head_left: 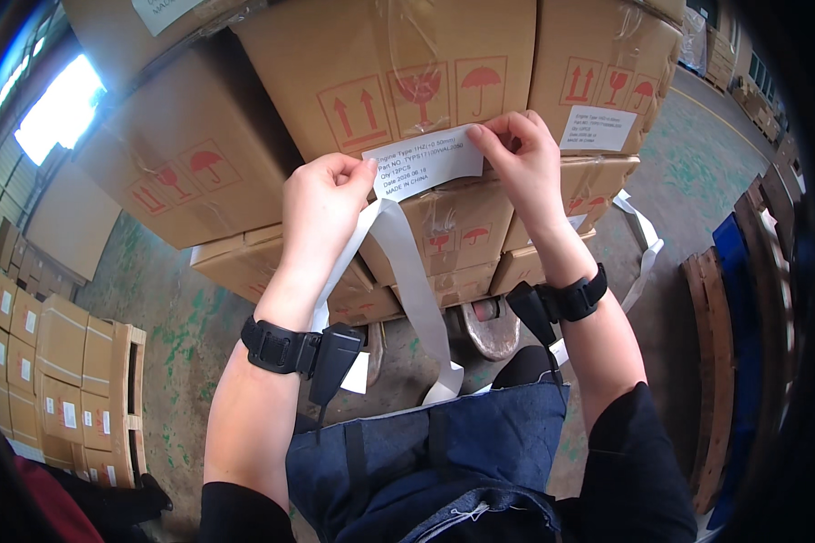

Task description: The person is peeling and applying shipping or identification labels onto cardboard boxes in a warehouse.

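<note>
A white printed label is stretched between my two hands, in front of the lower part of a large cardboard carton. My left hand pinches its left end, and my right hand pinches the upper right corner. From beside my left hand a long white paper strip hangs down in a loop towards my apron. Whether the label lies against the carton or just in front of it, I cannot tell. A similar white label is on the neighbouring carton to the right.
More cartons are stacked beneath, above a metal pallet-truck fork. Another paper strip trails to the right. Loaded cartons stand on a pallet at left. Wooden pallets and a blue one stand on edge at right.
</note>
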`<state>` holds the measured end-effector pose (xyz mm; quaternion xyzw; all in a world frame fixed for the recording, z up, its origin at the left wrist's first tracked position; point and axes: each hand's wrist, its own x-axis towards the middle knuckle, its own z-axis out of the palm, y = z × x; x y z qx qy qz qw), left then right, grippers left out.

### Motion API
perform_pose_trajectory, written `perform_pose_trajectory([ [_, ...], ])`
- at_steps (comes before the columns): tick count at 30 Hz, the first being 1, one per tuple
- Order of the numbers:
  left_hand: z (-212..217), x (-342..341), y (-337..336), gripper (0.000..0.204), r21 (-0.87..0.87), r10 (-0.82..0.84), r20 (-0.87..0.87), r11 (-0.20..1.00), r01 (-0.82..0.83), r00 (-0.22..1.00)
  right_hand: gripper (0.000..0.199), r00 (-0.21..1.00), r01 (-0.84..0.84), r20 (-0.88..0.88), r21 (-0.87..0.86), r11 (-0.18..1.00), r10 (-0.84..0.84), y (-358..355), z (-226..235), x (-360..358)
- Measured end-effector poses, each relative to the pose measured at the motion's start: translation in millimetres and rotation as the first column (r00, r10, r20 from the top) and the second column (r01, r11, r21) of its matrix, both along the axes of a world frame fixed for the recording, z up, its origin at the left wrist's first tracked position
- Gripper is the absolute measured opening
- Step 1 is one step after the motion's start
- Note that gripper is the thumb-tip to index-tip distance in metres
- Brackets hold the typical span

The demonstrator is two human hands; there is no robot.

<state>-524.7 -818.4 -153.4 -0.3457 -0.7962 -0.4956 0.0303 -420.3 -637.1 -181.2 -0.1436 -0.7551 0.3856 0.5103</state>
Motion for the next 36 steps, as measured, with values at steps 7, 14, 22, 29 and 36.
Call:
perform_pose_trajectory([
  [7, 1.5, -1.3, -6.2, 0.025, 0.046, -0.031, 0.082, 0.999, 0.027, 0.996, 0.015, 0.991, 0.132, -0.022, 0.201, 0.971, -0.130, -0.3, -4.9, -6.4],
  [14, -6.4, 16.5, -62.9, 0.031, 0.225, -0.288, 0.282, 0.947, 0.229, 0.915, 0.016, 0.971, -0.237, 0.128, 0.399, 0.886, 0.202, -56.9, -13.3, -50.7],
  [22, -3.0, 35.5, -136.3, 0.038, 0.484, -0.588, 0.284, 0.770, 0.416, 0.757, 0.024, 0.850, -0.519, -0.062, -0.264, 0.813, 0.522, -9.5, -25.9, -12.7],
  [29, 3.5, 28.0, -150.4, 0.040, 0.704, -0.754, 0.104, 0.517, 0.487, 0.649, 0.035, 0.692, -0.719, -0.278, -0.351, 0.600, 0.667, -51.5, -15.7, -30.5],
  [36, 0.5, 7.0, -170.8, 0.033, 0.877, -0.762, 0.085, 0.363, 0.314, 0.642, 0.046, 0.211, -0.890, -0.080, -0.427, 0.158, 0.974, -164.2, -55.4, 14.1],
])
